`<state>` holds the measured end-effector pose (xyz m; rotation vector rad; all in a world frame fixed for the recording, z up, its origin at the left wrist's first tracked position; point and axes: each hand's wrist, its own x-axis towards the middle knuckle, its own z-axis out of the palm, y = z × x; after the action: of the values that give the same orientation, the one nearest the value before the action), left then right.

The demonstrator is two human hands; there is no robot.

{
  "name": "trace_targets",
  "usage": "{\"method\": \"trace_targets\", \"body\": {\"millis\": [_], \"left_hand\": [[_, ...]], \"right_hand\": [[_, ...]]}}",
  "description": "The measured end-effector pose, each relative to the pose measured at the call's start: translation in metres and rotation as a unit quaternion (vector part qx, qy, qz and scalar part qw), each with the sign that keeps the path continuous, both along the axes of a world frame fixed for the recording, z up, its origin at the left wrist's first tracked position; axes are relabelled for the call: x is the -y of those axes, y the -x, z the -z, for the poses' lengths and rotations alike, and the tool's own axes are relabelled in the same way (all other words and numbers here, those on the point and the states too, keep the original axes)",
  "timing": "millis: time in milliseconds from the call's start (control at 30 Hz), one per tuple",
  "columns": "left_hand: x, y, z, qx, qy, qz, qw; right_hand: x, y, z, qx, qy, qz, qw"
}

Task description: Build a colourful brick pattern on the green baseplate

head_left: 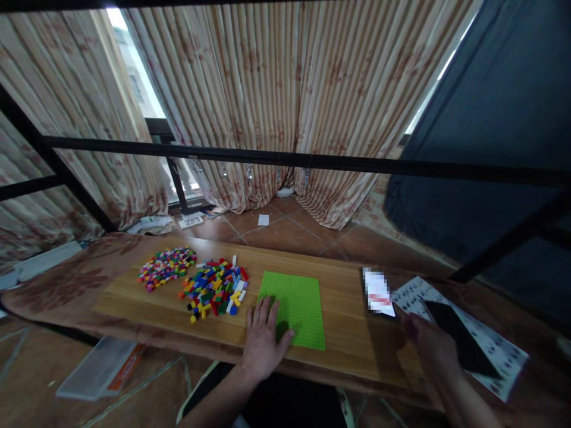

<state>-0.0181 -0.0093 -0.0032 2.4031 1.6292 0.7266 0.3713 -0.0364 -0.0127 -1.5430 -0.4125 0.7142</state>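
Observation:
My left hand (264,342) lies flat and open on the near left corner of a green studded baseplate (298,306) on a wooden board (343,297). My right hand (428,345) rests at the board's right end, beside a phone (379,293) with a lit screen; its fingers are in shadow and hard to read. Left of the baseplate lie two heaps of small bricks: a mixed red, blue, yellow and green heap (215,286), and a heap of smaller pastel pieces (166,267).
A black tablet or phone (461,345) lies on a printed white sheet (499,351) at the far right. A black metal frame bar (285,158) crosses in front of striped curtains. Papers lie on the tiled floor behind; a clear plastic lid (96,368) lies below left.

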Motion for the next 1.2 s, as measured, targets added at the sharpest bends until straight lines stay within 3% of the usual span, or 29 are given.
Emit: {"method": "trace_targets", "body": {"millis": [67, 133, 233, 333, 433, 533, 733, 967, 1100, 1200], "left_hand": [[0.002, 0.009, 0.002, 0.003, -0.005, -0.005, 1.000], [0.005, 0.017, 0.003, -0.001, -0.010, -0.006, 1.000], [0.009, 0.026, 0.003, -0.020, -0.011, 0.004, 1.000], [0.010, 0.031, 0.001, -0.037, -0.003, 0.017, 0.999], [0.011, 0.037, 0.001, -0.042, 0.008, 0.018, 0.999], [0.013, 0.046, 0.001, -0.038, 0.018, 0.022, 0.999], [0.014, 0.057, -0.002, -0.022, 0.037, 0.041, 0.998], [0.020, 0.068, -0.002, 0.017, 0.057, 0.075, 0.995], [0.033, 0.083, -0.003, 0.069, 0.063, 0.090, 0.992], [0.043, 0.095, -0.020, 0.159, 0.068, 0.103, 0.980]], "right_hand": [[0.004, 0.028, -0.003, 0.048, 0.018, -0.009, 0.999], [0.006, 0.071, -0.007, 0.173, 0.049, -0.092, 0.979], [0.004, 0.145, -0.011, 0.356, 0.023, -0.237, 0.903], [-0.002, 0.204, -0.008, 0.465, 0.043, -0.315, 0.826], [-0.003, 0.236, 0.000, 0.534, 0.098, -0.350, 0.764], [0.002, 0.249, 0.009, 0.575, 0.115, -0.352, 0.729], [0.011, 0.250, 0.006, 0.608, 0.119, -0.362, 0.696], [0.030, 0.238, 0.004, 0.609, 0.069, -0.411, 0.675], [0.053, 0.238, 0.006, 0.590, 0.049, -0.410, 0.694], [0.068, 0.235, -0.015, 0.529, 0.005, -0.414, 0.740]]}}
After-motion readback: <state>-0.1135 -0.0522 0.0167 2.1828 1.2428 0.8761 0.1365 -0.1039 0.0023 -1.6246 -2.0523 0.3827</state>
